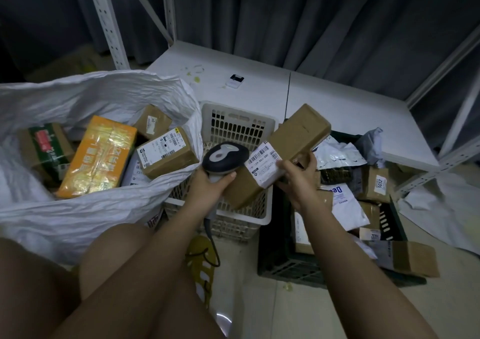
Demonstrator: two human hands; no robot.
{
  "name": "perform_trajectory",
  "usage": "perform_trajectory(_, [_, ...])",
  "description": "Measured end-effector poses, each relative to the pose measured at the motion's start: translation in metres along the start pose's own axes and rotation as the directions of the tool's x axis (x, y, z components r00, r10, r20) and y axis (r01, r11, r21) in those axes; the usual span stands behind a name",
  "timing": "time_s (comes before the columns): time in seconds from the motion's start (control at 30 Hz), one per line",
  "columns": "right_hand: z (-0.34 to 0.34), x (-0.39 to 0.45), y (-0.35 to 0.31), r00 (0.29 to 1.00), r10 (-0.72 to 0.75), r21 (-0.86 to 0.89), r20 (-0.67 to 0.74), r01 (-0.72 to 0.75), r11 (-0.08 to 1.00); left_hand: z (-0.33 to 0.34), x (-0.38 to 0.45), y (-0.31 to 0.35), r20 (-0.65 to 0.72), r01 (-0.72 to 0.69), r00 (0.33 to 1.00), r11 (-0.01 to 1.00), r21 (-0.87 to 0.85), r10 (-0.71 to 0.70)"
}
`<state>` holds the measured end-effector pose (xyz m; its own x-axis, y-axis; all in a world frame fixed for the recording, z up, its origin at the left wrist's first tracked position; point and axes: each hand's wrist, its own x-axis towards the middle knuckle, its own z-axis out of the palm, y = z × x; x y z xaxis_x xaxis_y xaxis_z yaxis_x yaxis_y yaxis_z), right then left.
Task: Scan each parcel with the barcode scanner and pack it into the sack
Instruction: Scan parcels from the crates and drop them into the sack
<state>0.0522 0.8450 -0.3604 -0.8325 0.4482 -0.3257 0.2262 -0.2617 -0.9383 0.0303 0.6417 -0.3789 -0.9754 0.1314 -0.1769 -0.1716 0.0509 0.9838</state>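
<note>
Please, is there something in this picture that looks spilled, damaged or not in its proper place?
Yes. Yellowish specks and smears lie on the white table like a spill. A brown parcel hangs over the dark crate's corner, partly outside. The scanned parcel looks intact.

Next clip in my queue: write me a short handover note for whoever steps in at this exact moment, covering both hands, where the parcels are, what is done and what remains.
Left hand: grips the barcode scanner, its head close beside the label.
Right hand: holds the long brown parcel tilted above the white basket, its label facing up.
Done: several parcels already lie in the white sack, among them an orange box and a labelled brown box.
Left: finish scanning the held parcel and put it in the sack, then work through the boxes and mailers piled in the black crate on the right.
</note>
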Motion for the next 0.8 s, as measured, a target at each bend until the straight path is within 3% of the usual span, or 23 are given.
perform_trajectory(0.17, [0.008,-0.021,0.037,0.999,0.017,-0.04,0.028,-0.016,0.999,0.006,0.005,-0.003,-0.013,0.021,1.0,0.999,0.033,-0.02])
perform_trajectory(0.43, [0.0,-0.024,0.067,0.992,0.067,0.21,-0.108,-0.043,0.977,0.028,0.016,-0.012,0.028,0.018,0.999,0.997,0.08,-0.02])
perform_trajectory(0.63, [-0.027,-0.021,0.067,0.988,0.016,0.02,-0.153,-0.013,1.0,0.052,0.024,-0.024,0.103,0.038,0.993,0.991,0.131,-0.052])
perform_trajectory(0.8, [-0.047,-0.019,0.056,0.967,-0.169,-0.154,-0.189,0.141,0.978,0.071,0.023,-0.028,0.158,0.029,0.986,0.991,0.133,-0.05])
